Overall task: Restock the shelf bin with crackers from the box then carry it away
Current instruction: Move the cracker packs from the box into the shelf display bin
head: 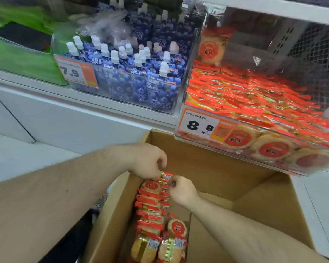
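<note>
White shelving carries the clear shelf bin (182, 103) at two o'clock, already holding many crackers. Below, at six o'clock, both hands, left hand (148, 161) and right hand (181, 188), pinch the cracker packets (152, 202) inside the box (254, 196). Slippery wrappers could slide out if too many are lifted together.

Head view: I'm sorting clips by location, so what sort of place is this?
Most likely a shop aisle, a grocery or snack store. Clear shelf bins carry price tags, one bin holds red cracker packs, its neighbour blueberry drink pouches, and an open cardboard box of crackers sits below.
</note>
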### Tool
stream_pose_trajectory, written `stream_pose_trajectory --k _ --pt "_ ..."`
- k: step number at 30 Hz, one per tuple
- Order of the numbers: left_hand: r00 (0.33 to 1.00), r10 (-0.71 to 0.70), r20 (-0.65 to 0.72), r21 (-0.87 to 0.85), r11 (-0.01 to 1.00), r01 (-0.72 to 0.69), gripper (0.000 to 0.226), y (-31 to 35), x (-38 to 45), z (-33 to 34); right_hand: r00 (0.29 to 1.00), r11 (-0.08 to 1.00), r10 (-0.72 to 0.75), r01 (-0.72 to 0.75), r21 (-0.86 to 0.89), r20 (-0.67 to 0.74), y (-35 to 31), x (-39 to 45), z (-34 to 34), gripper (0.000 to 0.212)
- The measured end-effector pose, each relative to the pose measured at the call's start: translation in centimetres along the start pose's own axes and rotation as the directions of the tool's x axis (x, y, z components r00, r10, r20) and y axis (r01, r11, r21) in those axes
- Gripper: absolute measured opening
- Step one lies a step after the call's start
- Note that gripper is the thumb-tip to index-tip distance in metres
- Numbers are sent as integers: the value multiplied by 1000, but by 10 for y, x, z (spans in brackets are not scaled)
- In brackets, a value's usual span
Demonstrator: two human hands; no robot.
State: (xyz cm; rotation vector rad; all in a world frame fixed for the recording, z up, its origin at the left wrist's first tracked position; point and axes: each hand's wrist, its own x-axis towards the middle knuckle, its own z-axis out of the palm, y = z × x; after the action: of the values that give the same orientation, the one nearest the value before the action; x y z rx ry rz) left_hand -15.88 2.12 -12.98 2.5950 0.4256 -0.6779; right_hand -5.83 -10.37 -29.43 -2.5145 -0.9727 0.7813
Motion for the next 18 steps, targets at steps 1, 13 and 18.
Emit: stream_pose_trajectory --k 1,13,18 --pt "1000 -13 7 -8 1000 13 35 -3 2 0 997 998 57 -59 38 58 0 10 18 34" --pt "996 -88 25 -79 993 89 38 -14 8 1 923 656 337 -370 657 184 11 39 53 30" --pt "989 -125 -74 -81 990 119 54 -12 6 1 917 62 60 -398 915 394 6 9 -21 30"
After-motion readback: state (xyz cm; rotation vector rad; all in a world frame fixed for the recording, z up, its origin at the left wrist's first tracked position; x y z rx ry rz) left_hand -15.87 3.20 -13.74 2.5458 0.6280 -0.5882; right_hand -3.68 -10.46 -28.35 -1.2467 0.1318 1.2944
